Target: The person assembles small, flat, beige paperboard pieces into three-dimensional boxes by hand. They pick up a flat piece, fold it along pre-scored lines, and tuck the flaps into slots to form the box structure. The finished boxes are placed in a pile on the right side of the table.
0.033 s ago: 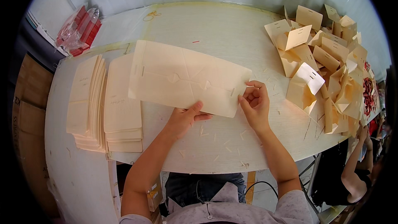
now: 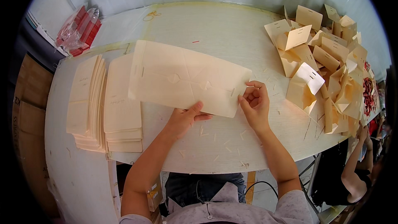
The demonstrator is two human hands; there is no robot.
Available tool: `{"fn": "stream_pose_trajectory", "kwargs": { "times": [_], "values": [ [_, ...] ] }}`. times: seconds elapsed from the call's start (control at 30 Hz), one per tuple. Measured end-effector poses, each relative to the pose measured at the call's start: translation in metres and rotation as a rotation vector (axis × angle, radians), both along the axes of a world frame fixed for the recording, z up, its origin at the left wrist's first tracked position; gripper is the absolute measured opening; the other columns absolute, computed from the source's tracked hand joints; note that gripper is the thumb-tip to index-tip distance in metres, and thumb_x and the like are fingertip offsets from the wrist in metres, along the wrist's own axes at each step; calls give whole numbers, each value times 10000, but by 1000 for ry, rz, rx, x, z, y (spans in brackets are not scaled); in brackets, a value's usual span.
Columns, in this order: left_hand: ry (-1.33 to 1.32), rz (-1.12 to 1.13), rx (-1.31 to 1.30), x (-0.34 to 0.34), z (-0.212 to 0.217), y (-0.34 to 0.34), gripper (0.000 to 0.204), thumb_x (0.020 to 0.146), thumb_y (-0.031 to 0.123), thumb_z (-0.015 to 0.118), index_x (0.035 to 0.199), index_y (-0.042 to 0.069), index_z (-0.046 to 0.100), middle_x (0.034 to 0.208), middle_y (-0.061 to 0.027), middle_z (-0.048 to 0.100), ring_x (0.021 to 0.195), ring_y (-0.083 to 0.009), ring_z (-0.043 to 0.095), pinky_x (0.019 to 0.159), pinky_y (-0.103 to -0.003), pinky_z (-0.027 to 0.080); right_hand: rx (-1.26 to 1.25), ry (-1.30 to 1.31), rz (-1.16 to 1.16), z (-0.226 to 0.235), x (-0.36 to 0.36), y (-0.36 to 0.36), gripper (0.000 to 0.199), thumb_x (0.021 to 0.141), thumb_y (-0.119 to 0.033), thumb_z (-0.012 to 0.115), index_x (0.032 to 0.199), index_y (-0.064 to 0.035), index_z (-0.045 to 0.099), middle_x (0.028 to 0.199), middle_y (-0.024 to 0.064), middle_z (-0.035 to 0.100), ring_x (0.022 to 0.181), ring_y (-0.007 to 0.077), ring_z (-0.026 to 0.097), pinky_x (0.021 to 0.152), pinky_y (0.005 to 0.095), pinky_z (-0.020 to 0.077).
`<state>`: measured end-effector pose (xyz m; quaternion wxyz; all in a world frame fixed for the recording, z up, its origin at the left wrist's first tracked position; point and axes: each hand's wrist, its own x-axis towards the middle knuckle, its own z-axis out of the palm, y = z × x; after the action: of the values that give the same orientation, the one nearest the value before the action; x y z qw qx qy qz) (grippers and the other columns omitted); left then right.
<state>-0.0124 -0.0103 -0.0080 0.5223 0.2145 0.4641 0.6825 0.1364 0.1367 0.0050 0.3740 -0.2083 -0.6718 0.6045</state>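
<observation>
A flat cream card blank (image 2: 161, 64) with fold lines, two small die-cut tabs along its middle and a slit near each end is held above the table, slanting down to the right. My left hand (image 2: 182, 121) grips its lower edge, thumb on top and fingers beneath. At the right end, my right hand (image 2: 257, 105) has its fingers curled, with thumb and forefinger at the edge of the blank. To the left lie two stacks of similar blanks, an outer stack (image 2: 82, 99) and an inner stack (image 2: 123, 103).
Folded cream card boxes (image 2: 331, 49) are heaped at the right, with red pieces (image 2: 368, 95) beyond. Red packets in clear plastic (image 2: 81, 31) stand far left. Paper scraps (image 2: 228, 149) dot the white table (image 2: 215, 20). Another person's arm (image 2: 352, 174) shows at lower right.
</observation>
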Motion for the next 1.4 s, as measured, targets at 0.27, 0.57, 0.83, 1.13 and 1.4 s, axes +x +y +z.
{"fn": "stream_pose_trajectory", "kwargs": {
  "times": [0.27, 0.57, 0.83, 1.13, 1.4],
  "values": [
    [67, -53, 15, -1, -3, -1, 271, 913, 163, 442, 1137, 12, 462, 1057, -129, 571, 925, -246, 597, 757, -346, 529, -32, -1, -58, 4, 0, -6, 402, 744, 94, 536, 1086, -53, 386, 813, 31, 495, 734, 66, 495, 655, 204, 436],
    [-10, 26, -13, 0, 2, 1, 281, 906, 168, 458, 1151, 30, 452, 1058, -108, 571, 928, -231, 596, 758, -347, 528, -239, 85, 54, 1, 3, 3, 406, 761, 82, 536, 1095, -57, 353, 887, 68, 562, 861, 108, 531, 757, 224, 410],
    [-152, 111, 27, -5, 6, 1, 298, 889, 168, 499, 1141, 17, 446, 1033, -95, 566, 911, -197, 589, 752, -321, 528, 505, -228, -160, 5, 4, 0, 388, 747, -31, 613, 1064, -4, 392, 882, 116, 573, 681, 177, 564, 624, 262, 448],
    [48, 38, 52, -3, 3, -6, 341, 825, 76, 557, 1142, 14, 447, 1044, -83, 560, 887, -184, 587, 729, -308, 517, 825, -183, -177, 23, 8, 7, 489, 687, -87, 672, 1111, 8, 448, 1100, 161, 508, 913, 258, 513, 750, 320, 408],
    [-218, 113, 87, -13, 12, -14, 367, 789, 61, 582, 1130, 5, 461, 1063, -90, 548, 923, -173, 565, 789, -307, 476, 227, -370, 282, 18, 9, -13, 390, 703, -66, 675, 1053, -43, 507, 698, 56, 509, 605, 134, 443, 558, 227, 380]
  ]
}}
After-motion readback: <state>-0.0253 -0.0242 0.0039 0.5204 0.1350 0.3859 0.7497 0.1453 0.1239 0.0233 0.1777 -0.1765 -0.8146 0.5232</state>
